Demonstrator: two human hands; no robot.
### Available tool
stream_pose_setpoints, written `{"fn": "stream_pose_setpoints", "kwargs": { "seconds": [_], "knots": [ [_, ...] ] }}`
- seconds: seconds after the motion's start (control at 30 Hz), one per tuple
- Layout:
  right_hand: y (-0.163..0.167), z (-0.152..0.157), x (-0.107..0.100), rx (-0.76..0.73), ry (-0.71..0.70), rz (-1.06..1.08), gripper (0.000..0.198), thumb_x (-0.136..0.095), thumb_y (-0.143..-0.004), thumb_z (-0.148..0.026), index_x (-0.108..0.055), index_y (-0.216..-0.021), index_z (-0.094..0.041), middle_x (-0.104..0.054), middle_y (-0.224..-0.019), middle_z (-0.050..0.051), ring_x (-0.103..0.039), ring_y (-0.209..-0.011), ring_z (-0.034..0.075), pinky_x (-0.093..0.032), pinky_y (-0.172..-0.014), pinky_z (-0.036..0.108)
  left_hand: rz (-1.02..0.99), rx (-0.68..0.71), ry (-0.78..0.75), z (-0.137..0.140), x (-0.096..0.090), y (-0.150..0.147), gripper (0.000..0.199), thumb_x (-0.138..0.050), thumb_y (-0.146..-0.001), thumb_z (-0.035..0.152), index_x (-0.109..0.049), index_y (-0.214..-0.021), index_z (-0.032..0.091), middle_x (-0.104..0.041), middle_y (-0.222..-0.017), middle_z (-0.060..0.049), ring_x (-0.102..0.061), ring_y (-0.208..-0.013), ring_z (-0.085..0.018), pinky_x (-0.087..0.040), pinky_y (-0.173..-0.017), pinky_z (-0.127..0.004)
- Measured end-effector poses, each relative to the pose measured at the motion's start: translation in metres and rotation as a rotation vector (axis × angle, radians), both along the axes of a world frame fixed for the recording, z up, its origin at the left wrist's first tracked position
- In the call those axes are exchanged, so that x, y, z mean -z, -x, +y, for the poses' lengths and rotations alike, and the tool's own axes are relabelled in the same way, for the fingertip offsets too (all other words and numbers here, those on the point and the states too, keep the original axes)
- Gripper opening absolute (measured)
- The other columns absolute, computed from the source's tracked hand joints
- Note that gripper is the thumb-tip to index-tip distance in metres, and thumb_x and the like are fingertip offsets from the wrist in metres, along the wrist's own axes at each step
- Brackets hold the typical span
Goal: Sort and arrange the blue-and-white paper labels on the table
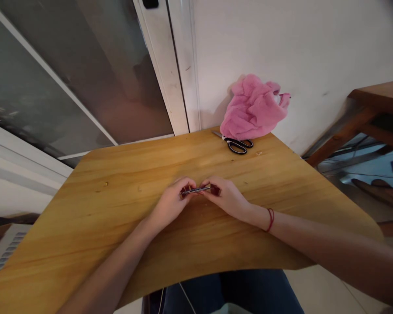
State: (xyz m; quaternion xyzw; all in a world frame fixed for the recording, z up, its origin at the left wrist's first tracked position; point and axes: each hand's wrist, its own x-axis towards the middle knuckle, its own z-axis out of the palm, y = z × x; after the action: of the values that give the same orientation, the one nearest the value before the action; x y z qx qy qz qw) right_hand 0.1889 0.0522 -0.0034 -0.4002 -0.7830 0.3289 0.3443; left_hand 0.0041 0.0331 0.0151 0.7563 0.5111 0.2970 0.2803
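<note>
Both hands meet over the middle of the wooden table [144, 165]. Between them is a thin, narrow item [196, 190], dark with a pale shiny edge and seen nearly edge-on; its kind cannot be made out. My left hand [174, 198] pinches its left end between thumb and fingers. At the other end my right hand [227, 197] grips it the same way, with a red string bracelet [270, 219] round that wrist. The fingers hide part of the item.
Scissors with black handles [237, 146] lie at the table's far edge, partly under a crumpled pink fluffy cloth [253, 109] by the white wall [301, 39]. A framed glass door [85, 65] stands at the back left. Another wooden table [376, 98] is at right.
</note>
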Motion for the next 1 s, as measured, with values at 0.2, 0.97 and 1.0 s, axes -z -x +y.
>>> {"fn": "stream_pose_setpoints", "kwargs": {
  "seconds": [0.2,0.97,1.0],
  "knots": [
    [-0.002,0.007,0.003,0.017,0.025,-0.085,0.012,-0.057,-0.079,-0.022,-0.062,-0.088,-0.016,-0.062,-0.073,0.001,-0.051,-0.062,0.010,-0.037,-0.058,0.021,-0.073,-0.028,0.065,0.004,0.014,-0.001,0.010,-0.053,-0.080,0.022,-0.053,-0.090,0.020,-0.058,-0.086,0.000,-0.053,-0.078,-0.013,-0.041,-0.073,-0.024],
    [-0.007,0.022,0.003,-0.106,-0.010,-0.090,0.022,-0.060,-0.078,-0.023,-0.060,-0.099,-0.016,-0.062,-0.082,0.001,-0.052,-0.065,0.010,-0.039,-0.061,0.021,-0.223,-0.137,0.019,0.002,0.024,-0.006,0.017,-0.055,-0.077,0.020,-0.050,-0.093,0.021,-0.055,-0.094,-0.002,-0.055,-0.086,-0.014,-0.044,-0.078,-0.027],
    [-0.006,0.023,0.003,-0.102,0.009,-0.106,0.024,-0.062,-0.077,-0.024,-0.060,-0.100,-0.016,-0.061,-0.078,0.001,-0.051,-0.063,0.009,-0.039,-0.060,0.021,-0.232,-0.137,0.038,0.003,0.025,-0.005,0.019,-0.056,-0.076,0.020,-0.049,-0.094,0.021,-0.055,-0.094,-0.002,-0.055,-0.085,-0.014,-0.044,-0.077,-0.027]
  ]
}}
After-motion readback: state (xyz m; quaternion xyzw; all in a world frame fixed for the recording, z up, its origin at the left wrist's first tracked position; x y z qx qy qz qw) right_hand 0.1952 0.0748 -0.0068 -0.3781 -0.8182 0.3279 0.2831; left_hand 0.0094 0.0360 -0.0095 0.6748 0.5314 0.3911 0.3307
